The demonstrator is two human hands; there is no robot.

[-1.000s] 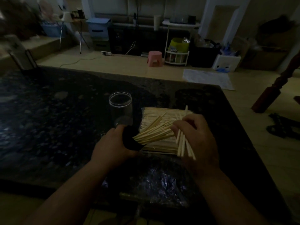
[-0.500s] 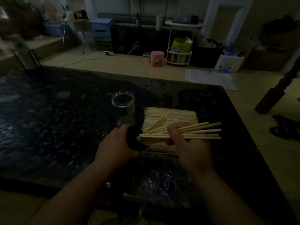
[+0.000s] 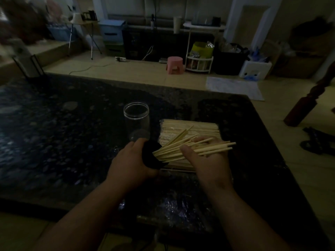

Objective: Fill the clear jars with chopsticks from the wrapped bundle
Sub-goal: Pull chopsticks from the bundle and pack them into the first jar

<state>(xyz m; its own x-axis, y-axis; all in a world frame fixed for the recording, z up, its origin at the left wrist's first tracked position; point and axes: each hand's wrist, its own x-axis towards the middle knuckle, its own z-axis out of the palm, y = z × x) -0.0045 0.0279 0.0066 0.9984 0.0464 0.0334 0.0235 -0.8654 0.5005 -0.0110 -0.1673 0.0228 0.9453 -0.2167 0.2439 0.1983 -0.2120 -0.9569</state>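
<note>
Okay, your left hand (image 3: 130, 160) is grasping a dark container (image 3: 150, 156), fingers curled round it, just in front of the wrapped bundle's (image 3: 190, 126) left end. The container is tipping toward the bundle with its mouth facing right. It's too dim to tell whether it is clear.

A fan of chopsticks (image 3: 213, 148) is sticking out of that mouth and spreading over the bundle's near edge. Your right hand (image 3: 208, 160) is grasping the same sticks, with the thumb lying across the top and the fingers underneath. The stick tips are poking out past the hand, toward the bundle's right end. A couple of sticks are angling up and away over the middle of the bundle.

The bundle itself is lying flat on the dark speckled surface (image 3: 54, 133), long side running left to right, and its wrap is showing a faint sheen at the left end. An upright clear jar (image 3: 136, 120) is standing just beside the bundle's left end, close behind your left hand. It is looking empty, mouth open.

Well beyond the bundle, past the surface's far edge, a pink stool (image 3: 174, 64) is sitting on the floor. A pale mat (image 3: 233, 87) is lying on the floor farther right of the stool.
</note>
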